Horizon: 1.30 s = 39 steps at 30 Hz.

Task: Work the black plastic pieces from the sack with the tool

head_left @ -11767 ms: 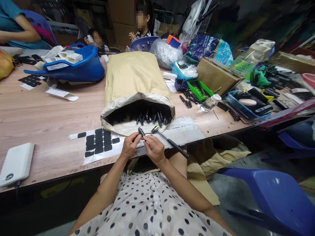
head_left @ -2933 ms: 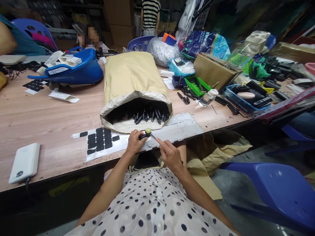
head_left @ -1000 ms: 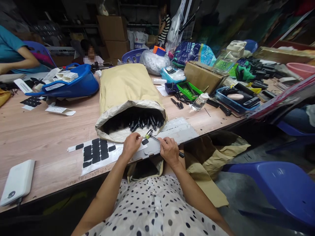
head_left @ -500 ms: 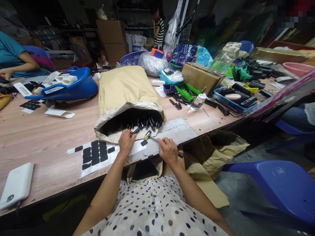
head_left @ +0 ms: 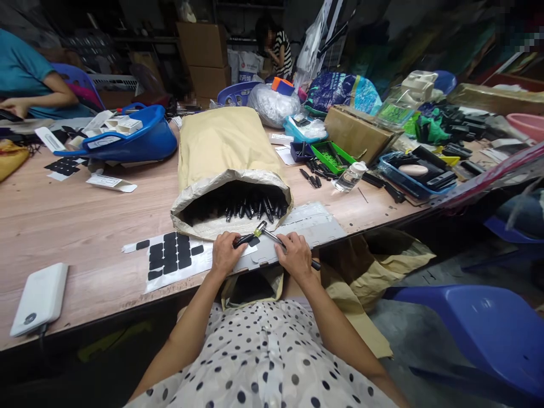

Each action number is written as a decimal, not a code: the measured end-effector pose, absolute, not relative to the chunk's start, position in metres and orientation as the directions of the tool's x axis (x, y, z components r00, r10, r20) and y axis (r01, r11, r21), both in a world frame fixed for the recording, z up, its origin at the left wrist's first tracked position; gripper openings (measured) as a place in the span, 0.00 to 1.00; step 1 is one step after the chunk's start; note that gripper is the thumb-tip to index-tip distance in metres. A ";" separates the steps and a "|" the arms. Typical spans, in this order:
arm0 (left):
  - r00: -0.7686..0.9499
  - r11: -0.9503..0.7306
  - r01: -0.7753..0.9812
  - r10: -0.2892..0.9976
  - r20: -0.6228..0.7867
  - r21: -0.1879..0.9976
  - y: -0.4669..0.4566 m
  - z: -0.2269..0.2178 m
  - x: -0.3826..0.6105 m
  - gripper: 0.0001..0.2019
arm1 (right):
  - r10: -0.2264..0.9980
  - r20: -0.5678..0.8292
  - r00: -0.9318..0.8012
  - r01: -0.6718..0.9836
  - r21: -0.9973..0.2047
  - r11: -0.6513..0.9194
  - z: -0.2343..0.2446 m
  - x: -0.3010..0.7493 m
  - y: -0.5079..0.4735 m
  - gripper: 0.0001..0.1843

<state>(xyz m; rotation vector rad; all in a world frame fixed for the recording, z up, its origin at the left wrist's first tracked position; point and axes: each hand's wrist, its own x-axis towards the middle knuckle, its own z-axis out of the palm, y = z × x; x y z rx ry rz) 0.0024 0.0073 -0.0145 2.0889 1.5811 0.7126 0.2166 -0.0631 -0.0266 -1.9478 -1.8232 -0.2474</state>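
Note:
My left hand (head_left: pixel 225 253) is closed around a slim black pen-like piece (head_left: pixel 242 241), which points to the right. My right hand (head_left: pixel 296 256) grips a small hammer (head_left: pixel 272 235) with a metal shaft, a black handle end and a yellowish face on its head. The hammer head lies at the tip of the pen-like piece; whether they touch I cannot tell. Just beyond both hands, a tan sack (head_left: pixel 229 139) lies with its mouth towards me. Several similar black pen-like pieces (head_left: pixel 255 208) show inside it. Under the hands is a grey board (head_left: pixel 317 221).
A sheet of black stickers (head_left: pixel 170 255) lies left of my hands, a white power bank (head_left: pixel 40 300) farther left. A blue basin (head_left: pixel 148 141) holds small white boxes. To the right stand a clear bottle (head_left: pixel 351 177), a green tray (head_left: pixel 334 158) and a blue chair (head_left: pixel 488 334). Two other people are nearby.
The pen-like piece and hammer head have come together, slightly nearer to me and away from the sack's mouth. The whole view has shifted a little. Both hands keep their hold.

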 end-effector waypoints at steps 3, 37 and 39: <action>0.210 -0.246 0.756 0.969 0.130 0.606 0.009 -0.016 0.005 0.05 | 0.911 0.395 0.118 0.974 -0.223 -0.030 -0.026 0.220 -0.059 0.09; 0.212 -0.222 0.706 0.972 0.099 0.672 0.005 -0.015 0.006 0.01 | 0.917 0.398 0.038 0.933 -0.342 0.110 -0.003 0.187 -0.082 0.20; 0.210 -0.226 0.708 0.972 0.107 0.669 0.004 -0.015 0.006 0.01 | 0.905 0.420 0.071 0.933 -0.350 0.089 -0.003 0.191 -0.080 0.21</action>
